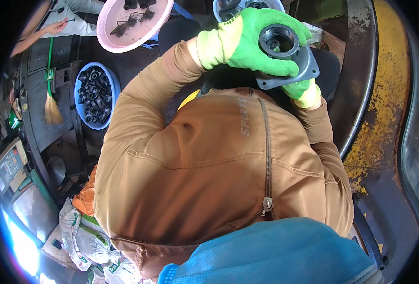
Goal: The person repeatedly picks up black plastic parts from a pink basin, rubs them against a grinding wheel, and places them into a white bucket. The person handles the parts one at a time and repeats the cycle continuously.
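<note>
A black plastic fitting (307,65) with a round collar and a square flange with corner holes is held in front of my chest, its opening facing up. My left hand (245,42), in a green glove, wraps around the collar from the left, with its thumb along the near side. From below, my right hand (303,92), also gloved in green, supports the flange; its fingers are mostly hidden under the part. A bit of green shows through the collar's opening.
A pink basin (106,37) with a few dark pieces stands at the far left. Nearer is a blue basin (116,90) full of black parts. A worn yellow machine frame (384,94) rises on the right. Another person's hand (57,27) shows at the far left edge; sacks (92,244) lie near left.
</note>
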`<move>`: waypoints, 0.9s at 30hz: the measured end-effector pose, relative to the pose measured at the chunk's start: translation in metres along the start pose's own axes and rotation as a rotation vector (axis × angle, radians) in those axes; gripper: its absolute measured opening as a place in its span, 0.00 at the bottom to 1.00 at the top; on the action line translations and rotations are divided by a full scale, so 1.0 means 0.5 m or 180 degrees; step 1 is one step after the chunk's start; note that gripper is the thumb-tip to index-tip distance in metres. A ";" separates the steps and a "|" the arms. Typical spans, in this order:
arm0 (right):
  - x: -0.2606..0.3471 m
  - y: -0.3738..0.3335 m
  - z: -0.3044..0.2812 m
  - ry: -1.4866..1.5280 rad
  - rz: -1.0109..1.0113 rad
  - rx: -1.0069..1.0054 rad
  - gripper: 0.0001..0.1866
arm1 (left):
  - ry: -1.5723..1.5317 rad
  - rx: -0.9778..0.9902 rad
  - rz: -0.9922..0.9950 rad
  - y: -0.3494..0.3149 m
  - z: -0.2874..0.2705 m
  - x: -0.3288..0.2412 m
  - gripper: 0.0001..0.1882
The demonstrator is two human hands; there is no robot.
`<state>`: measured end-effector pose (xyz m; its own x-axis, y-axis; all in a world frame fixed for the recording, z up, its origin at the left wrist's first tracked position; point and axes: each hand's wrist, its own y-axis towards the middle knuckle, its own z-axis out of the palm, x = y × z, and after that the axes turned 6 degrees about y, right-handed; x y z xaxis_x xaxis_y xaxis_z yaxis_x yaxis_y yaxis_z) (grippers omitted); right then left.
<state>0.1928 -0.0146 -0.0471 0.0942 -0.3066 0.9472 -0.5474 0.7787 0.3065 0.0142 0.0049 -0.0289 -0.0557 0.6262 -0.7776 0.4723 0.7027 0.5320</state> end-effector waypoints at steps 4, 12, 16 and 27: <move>-0.026 -0.023 0.006 0.0197 0.0212 0.0162 0.33 | -0.0839 0.0824 -0.0527 0.003 -0.015 0.000 0.25; -0.037 0.014 0.021 0.0462 -0.0014 -0.0156 0.35 | -0.1784 0.1787 -0.0701 0.055 -0.074 -0.004 0.32; -0.032 0.036 0.005 -0.0132 -0.0502 -0.0662 0.34 | 0.0852 0.0083 0.0432 0.062 -0.061 -0.032 0.34; -0.002 0.010 0.039 0.0683 -0.0209 -0.0382 0.20 | 0.0661 -0.1128 0.0703 0.015 0.018 -0.020 0.27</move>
<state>0.1739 -0.0208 -0.0485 0.3076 -0.2452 0.9194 -0.4330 0.8243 0.3648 0.0262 0.0010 -0.0202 -0.1796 0.8029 -0.5684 0.1652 0.5942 0.7871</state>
